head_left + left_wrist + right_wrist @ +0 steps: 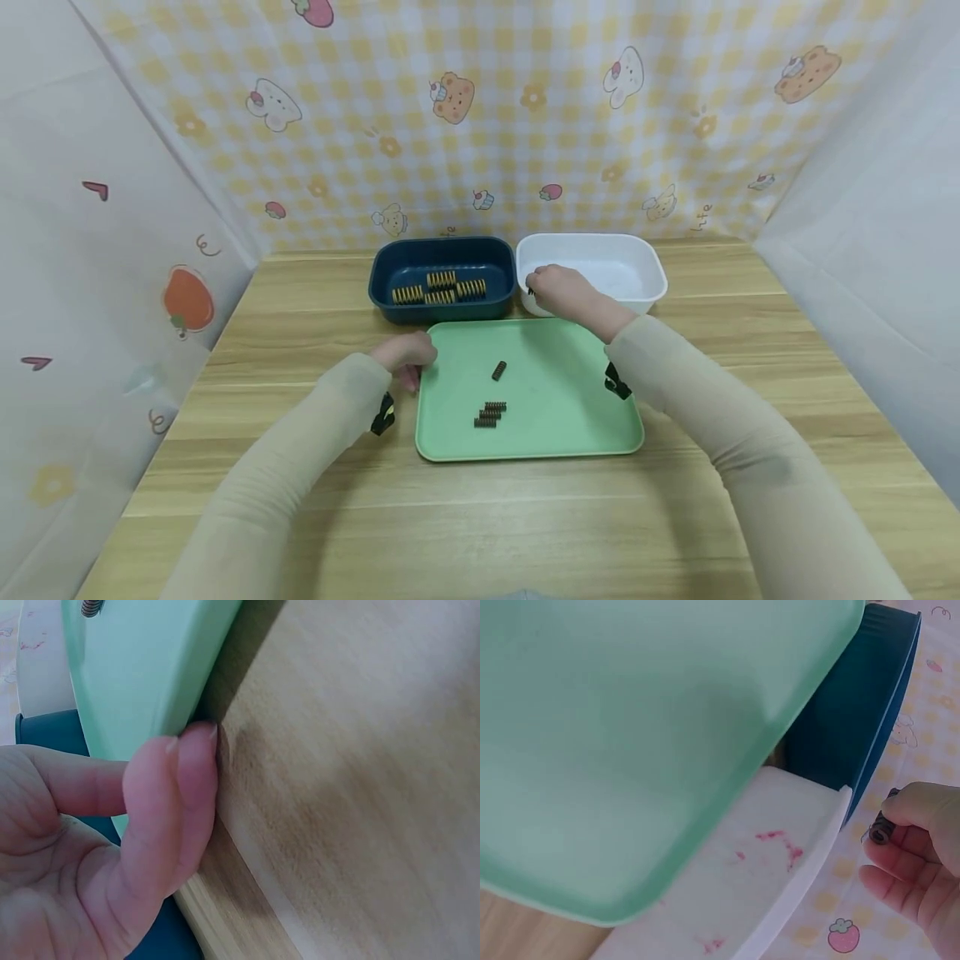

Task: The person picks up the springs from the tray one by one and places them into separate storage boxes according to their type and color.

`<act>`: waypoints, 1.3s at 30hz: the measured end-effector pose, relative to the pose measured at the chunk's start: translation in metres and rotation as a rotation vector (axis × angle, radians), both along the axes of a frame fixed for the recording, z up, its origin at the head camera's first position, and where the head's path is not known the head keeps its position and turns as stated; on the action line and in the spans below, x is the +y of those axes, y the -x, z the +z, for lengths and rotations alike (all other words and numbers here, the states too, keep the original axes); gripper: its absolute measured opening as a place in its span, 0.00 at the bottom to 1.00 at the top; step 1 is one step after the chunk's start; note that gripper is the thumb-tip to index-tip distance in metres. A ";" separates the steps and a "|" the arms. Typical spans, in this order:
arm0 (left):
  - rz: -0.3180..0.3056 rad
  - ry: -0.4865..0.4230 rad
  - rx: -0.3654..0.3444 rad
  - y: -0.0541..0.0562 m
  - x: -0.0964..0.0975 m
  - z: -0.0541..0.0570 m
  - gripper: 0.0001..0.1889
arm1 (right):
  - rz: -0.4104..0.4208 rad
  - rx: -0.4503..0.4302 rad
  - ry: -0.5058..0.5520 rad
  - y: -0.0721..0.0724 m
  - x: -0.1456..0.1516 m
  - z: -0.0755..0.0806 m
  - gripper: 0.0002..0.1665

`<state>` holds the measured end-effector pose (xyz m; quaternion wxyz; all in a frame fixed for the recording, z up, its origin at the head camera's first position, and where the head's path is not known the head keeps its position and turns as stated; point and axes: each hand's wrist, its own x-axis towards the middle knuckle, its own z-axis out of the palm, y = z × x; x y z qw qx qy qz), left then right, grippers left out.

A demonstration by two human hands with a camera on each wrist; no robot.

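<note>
My right hand (566,292) is over the near left part of the white bin (630,267). Between its thumb and fingertips it pinches a small dark coil spring (881,829), seen in the right wrist view. At the left edge of the green tray (562,383), my left hand (408,354) holds the rim, its curled fingers against the outer side. On the tray lie several small dark springs: a lone tilted spring (498,370) near the middle, and a little stack of springs (490,414) closer to the front edge.
A dark blue bin (381,287) stands behind the tray, left of the white bin, with several larger yellow springs (441,279) in it. The wooden table (480,525) runs back to a patterned cloth (525,108), with white cloth walls on both sides.
</note>
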<state>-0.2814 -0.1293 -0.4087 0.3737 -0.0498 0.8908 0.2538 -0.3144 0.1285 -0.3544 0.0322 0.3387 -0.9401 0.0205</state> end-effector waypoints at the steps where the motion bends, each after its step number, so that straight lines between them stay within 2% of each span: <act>1: 0.001 0.001 -0.001 -0.001 0.000 0.001 0.23 | -0.003 0.000 -0.001 0.002 0.001 0.001 0.05; 14: 0.005 0.007 -0.003 -0.001 0.000 0.001 0.20 | -0.055 -0.049 -0.055 0.018 0.012 0.010 0.06; 19: 0.019 -0.003 -0.002 -0.003 0.001 0.001 0.18 | -0.085 -0.072 -0.080 0.028 0.021 0.007 0.08; 24: 0.034 -0.028 -0.014 -0.003 0.001 0.000 0.23 | -0.122 -0.094 -0.100 0.034 0.029 0.004 0.07; 33: 0.041 -0.021 -0.015 -0.001 0.000 0.000 0.22 | -0.126 -0.098 -0.100 0.042 0.030 0.000 0.08; 39: 0.042 -0.035 -0.018 -0.002 -0.001 0.001 0.25 | -0.167 -0.178 -0.048 0.049 0.030 -0.006 0.10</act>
